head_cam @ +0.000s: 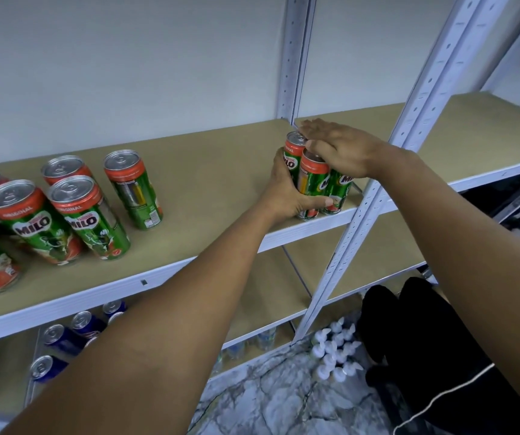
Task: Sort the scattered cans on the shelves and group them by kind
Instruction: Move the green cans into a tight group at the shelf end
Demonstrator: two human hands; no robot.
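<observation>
Clustered Milo cans (315, 180): three upright, touching, at the right end of the shelf (208, 183), near its front edge.
Left hand (287, 193): wrapped around the cluster's left side, thumb across the front low down.
Right hand (337, 149): palm down, fingers flat over the can tops.
Other Milo cans (73, 208): upright group at the shelf's left, well apart.
Blue cans (73, 334): lower shelf, left.

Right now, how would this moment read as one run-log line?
phase: gathering Milo cans | left hand: gripping cluster from side | right hand: resting on tops | standing: other Milo cans upright at left
</observation>
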